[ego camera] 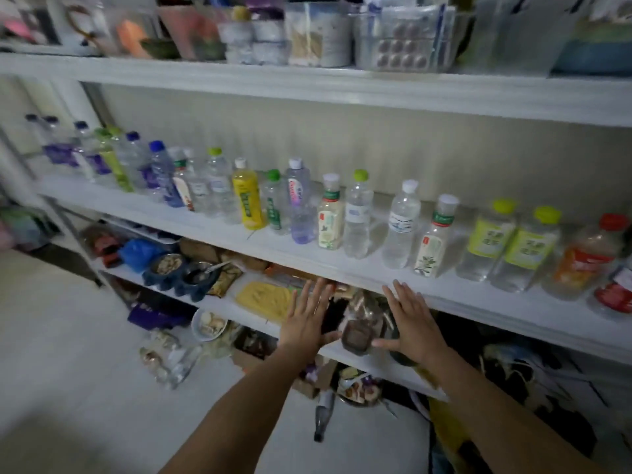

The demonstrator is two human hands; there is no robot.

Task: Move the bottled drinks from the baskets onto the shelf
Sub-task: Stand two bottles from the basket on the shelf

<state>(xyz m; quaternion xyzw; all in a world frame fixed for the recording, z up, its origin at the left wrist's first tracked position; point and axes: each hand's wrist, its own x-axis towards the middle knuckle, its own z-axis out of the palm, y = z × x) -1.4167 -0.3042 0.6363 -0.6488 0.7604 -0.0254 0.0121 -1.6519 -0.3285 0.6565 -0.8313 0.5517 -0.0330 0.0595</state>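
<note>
A long row of several bottled drinks stands on the white middle shelf (212,218), among them a yellow bottle (248,200), a clear water bottle (400,224), two green-labelled bottles (508,246) and a red-capped bottle (588,258) at the right. My left hand (306,318) and my right hand (412,321) are both flat with straight fingers, held just below the shelf's front edge, holding nothing. Between them, on the lower shelf, sits a clear jar with a dark lid (357,333). No basket is in view.
The top shelf (307,80) carries clear bins and packets. Lower shelves hold bowls (181,273), a yellow packet (265,297) and snack bags. A dark bottle (323,417) and glass jars (164,357) lie on the white floor by the shelf's foot.
</note>
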